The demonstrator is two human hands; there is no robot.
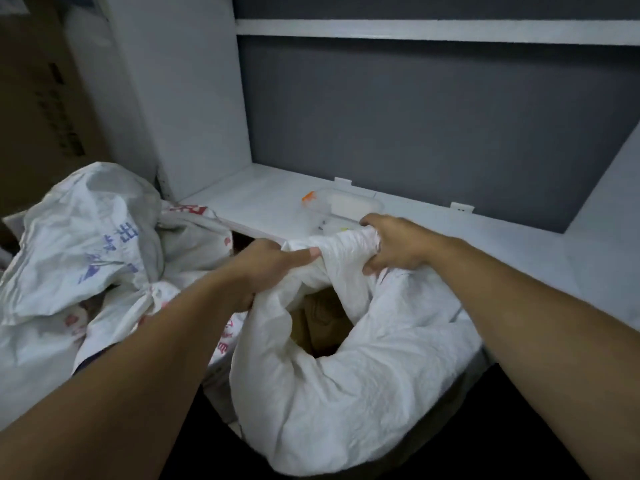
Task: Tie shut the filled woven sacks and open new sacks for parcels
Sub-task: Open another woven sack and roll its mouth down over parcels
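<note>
A white woven sack (363,382) stands in front of me, filled, with brown cardboard parcels (322,320) showing through its half-gathered mouth. My left hand (266,265) grips the bunched rim on the left side of the mouth. My right hand (394,244) grips a twisted bunch of the rim on the far right side. The fabric is pulled taut between both hands.
Other white sacks (86,244) with blue and red print lie heaped at the left. Behind runs a white shelf (502,237) holding a clear plastic box (346,206) with an orange clip. A cardboard carton (45,98) stands at the far left.
</note>
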